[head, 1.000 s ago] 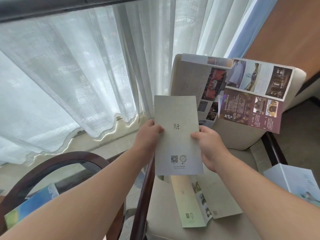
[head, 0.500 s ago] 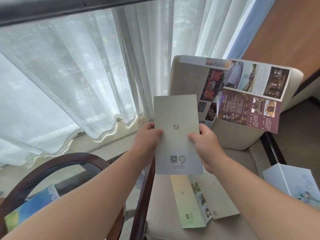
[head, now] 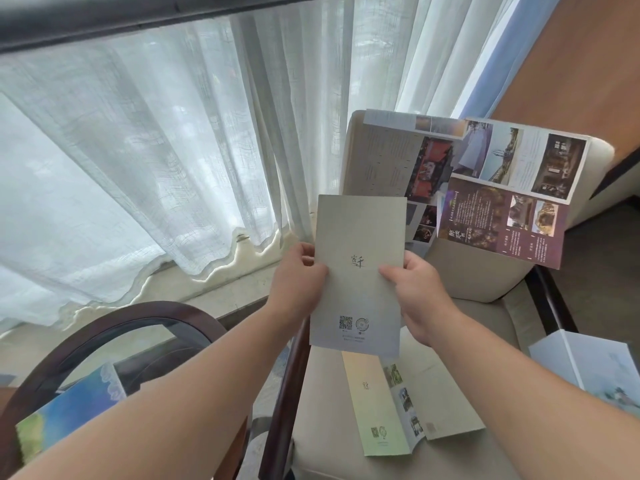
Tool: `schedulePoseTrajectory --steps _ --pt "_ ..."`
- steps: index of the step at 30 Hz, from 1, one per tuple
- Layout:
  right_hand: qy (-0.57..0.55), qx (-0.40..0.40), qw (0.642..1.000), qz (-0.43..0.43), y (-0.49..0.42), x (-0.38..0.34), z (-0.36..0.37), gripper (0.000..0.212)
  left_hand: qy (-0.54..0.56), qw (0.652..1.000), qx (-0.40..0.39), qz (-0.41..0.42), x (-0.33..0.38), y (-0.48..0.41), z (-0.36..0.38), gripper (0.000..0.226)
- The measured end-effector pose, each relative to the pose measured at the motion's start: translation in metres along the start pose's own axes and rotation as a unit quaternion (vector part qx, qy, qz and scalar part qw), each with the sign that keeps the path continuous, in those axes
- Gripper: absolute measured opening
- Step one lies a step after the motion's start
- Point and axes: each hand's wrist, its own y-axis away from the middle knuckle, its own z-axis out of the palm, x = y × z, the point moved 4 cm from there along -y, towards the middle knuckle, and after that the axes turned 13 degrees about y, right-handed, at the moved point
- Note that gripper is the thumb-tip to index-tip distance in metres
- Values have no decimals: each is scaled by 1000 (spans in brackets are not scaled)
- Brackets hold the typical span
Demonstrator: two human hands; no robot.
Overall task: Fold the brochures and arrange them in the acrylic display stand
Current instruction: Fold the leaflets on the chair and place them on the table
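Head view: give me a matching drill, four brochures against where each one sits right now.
Brochures:
1. grey brochure
2. maroon brochure
3. green brochure
4. blue brochure

Places:
A. flat on the chair seat
B. lower left, by the round table
C. held by the left hand and right hand
D. propped against the chair back

Pairs: 1-C, 2-D, 3-A, 4-B.

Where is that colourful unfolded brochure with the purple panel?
In the head view's upper right, the unfolded brochure leans against the armchair backrest, just behind and right of the held grey brochure.
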Motion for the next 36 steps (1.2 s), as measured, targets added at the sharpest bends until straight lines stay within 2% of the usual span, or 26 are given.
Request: schedulePoseTrajectory --steps 3,5,7,11,13,14,16,17,19,21,24,25,27,31,36 --pt "-8 -23 1000 -18 1 -4 5 23 35 999 -3 -29 0 3 -1 40" --pt "-2 -48 999 -25 4 -6 10 22 84 995 -14 -58 -2 4 -1 36" --pt "3 -57 998 -30 6 -8 14 20 95 994 -7 -51 -1 6 -4 34" --pt "81 -13 994 -67 7 -14 19 26 -34 997 72 8 2 10 -18 46" --pt "153 5 983 -98 12 -19 31 26 -50 996 66 41 5 13 -20 55" --pt "180 -10 977 -117 16 -21 41 25 -23 999 29 35 5 16 -18 53" --pt "228 -99 957 -152 29 -21 72 25 58 998 -35 -2 0 21 -18 40" --pt "255 -147 941 -166 36 -18 89 28 73 997 -27 -6 -1 23 -27 30" --pt "299 -208 912 -188 45 -10 116 39 73 996 55 -3 -5 25 -60 17" --pt "332 -189 903 -197 44 -4 132 51 114 988 104 -24 -15 30 -98 23" --pt "380 -107 905 -162 36 4 146 70 177 978 97 -48 -31 42 -146 27" --pt "387 -105 904 -147 36 7 154 70 191 976 88 -53 -36 46 -158 26" --pt "392 -128 900 -138 38 17 175 59 199 973 91 -69 -49 53 -182 25" --pt "415 -125 889 -146 43 41 218 41 147 977 127 -87 -77 58 -230 20" --pt "439 -108 883 -130 51 72 267 36 -107 983 144 -44 -105 65 -295 12"
